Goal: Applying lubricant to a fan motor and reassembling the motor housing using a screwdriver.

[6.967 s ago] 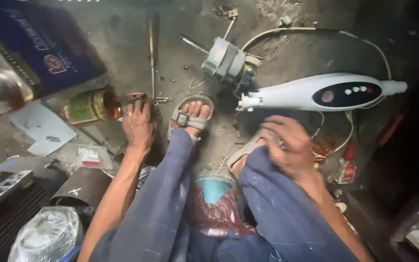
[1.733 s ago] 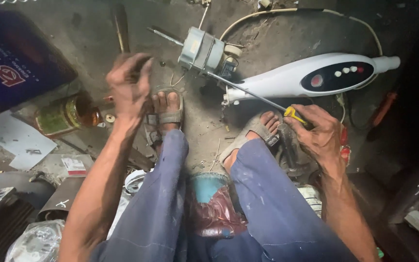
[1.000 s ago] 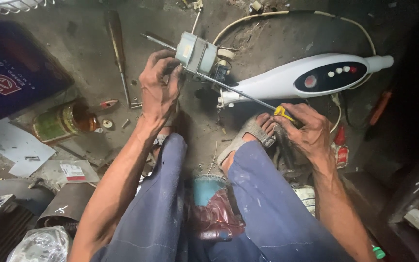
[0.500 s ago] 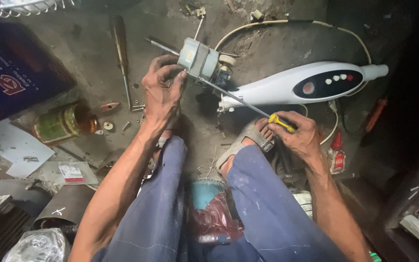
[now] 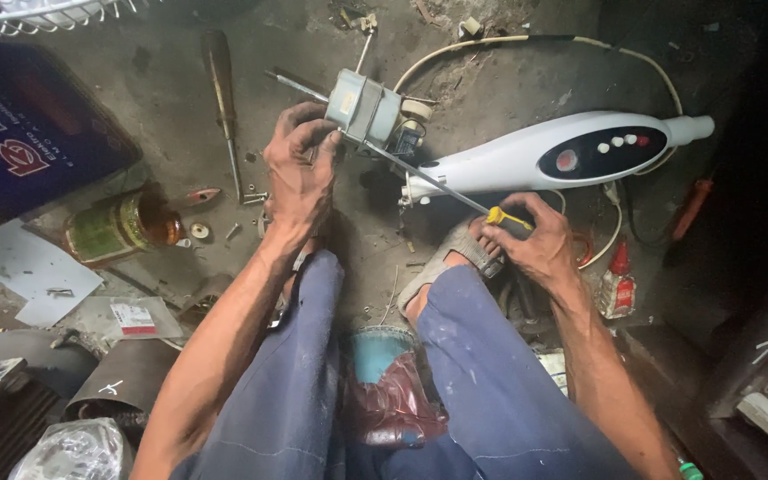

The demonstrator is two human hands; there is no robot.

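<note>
My left hand (image 5: 300,169) grips the near side of a small grey electric motor (image 5: 364,108) with a thin shaft, resting on the concrete floor. My right hand (image 5: 535,242) holds a yellow-handled screwdriver (image 5: 442,182), its long blade slanting up-left so that the tip meets the motor. A white elongated fan housing with a dark button panel (image 5: 562,156) lies just right of the motor, trailing a white cord (image 5: 526,40). My knees in blue trousers and my sandalled feet sit below both hands.
A long wooden-handled screwdriver (image 5: 221,84) lies left of the motor, with loose screws (image 5: 251,197) by it. A brown glass bottle (image 5: 126,227), papers (image 5: 24,267), a blue box (image 5: 20,124), a small red-capped glue bottle (image 5: 617,284) and a blue stool seat (image 5: 380,356) surround me.
My left hand moved from the floor near the bottle up to the motor and took hold of it. My right hand picked up the yellow screwdriver and brought its tip to the motor.
</note>
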